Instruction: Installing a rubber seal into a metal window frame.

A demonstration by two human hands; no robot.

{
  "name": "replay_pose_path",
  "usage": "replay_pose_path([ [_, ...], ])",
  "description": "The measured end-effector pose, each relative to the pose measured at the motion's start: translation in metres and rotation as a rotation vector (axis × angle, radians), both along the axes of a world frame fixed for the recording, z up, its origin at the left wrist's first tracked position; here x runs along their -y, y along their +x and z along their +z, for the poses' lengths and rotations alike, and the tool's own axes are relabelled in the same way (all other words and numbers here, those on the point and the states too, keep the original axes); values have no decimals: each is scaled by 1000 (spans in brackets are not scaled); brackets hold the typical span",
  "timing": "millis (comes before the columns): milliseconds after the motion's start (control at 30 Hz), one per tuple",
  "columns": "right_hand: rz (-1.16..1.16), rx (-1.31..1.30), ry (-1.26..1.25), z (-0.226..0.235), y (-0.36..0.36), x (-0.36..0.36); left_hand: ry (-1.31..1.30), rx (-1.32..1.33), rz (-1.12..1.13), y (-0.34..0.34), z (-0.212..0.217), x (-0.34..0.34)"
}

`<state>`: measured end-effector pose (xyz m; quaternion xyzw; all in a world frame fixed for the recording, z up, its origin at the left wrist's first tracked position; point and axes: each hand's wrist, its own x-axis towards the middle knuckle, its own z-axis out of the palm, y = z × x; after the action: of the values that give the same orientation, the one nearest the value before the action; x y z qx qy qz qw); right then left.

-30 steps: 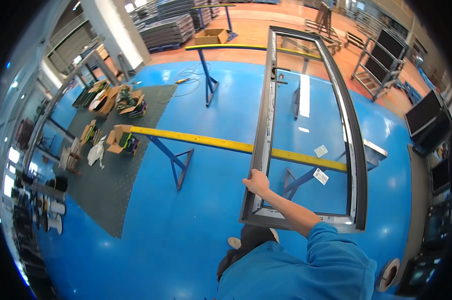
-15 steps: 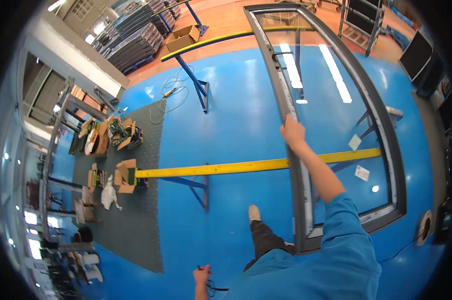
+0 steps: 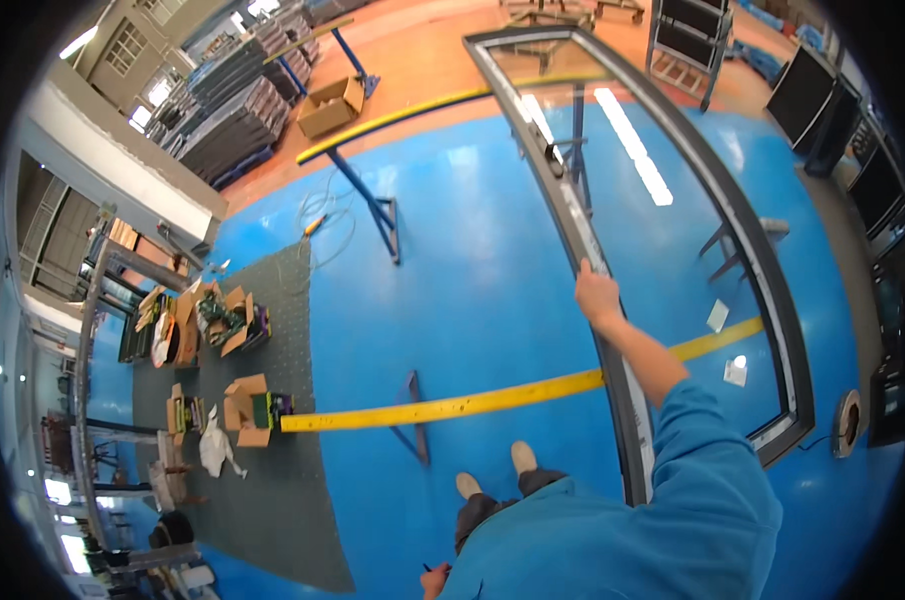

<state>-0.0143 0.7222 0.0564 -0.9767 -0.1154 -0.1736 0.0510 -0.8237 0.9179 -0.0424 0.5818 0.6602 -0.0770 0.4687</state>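
Note:
A large dark-grey window sash (image 3: 725,195) with a glass pane lies across two yellow-topped trestles on my right. My right hand (image 3: 600,298) is closed around its left side bar, below a dark handle (image 3: 555,160). Two small light labels show in the pane area, including a pale square (image 3: 718,316). At the lower edge, my left hand (image 3: 436,578) is closed, with a thin dark tip sticking out of it. Most of what it holds is hidden. Under the sash, the near trestle's yellow beam (image 3: 453,408) runs out to the left.
The far trestle (image 3: 403,123) stands ahead on the blue floor, with a coiled hose (image 3: 318,222) beside it. Open cardboard boxes (image 3: 246,410) and a white bag (image 3: 214,447) are on the grey mat (image 3: 283,500) at left. A shelved rack (image 3: 685,45) stands far right.
My feet now stand side by side, where one was stretched forward. My left hand has come in closer to my body. The right hand keeps its hold on the sash while the view shifts.

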Motion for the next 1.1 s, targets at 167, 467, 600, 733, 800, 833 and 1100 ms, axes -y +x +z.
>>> replay_pose_path([
  [167,-7,-157,75,9,-41,5,0,-14,-103,34,-59,5],
  [467,5,-354,214,39,-33,20,38,-142,-408,220,-111,-152],
  [600,-73,-462,152,54,-35,27,-44,-105,-539,245,-115,-152],
  [733,-108,-555,67,64,-23,26,-131,-58,-653,264,-118,-159],
  [800,-77,-609,37,67,-14,10,-151,-49,-677,266,-117,-158],
  [833,-78,-617,29,70,-3,4,-161,-53,-676,275,-110,-154],
  [1100,-91,-603,663,68,205,31,-245,-52,-910,497,156,-174],
])
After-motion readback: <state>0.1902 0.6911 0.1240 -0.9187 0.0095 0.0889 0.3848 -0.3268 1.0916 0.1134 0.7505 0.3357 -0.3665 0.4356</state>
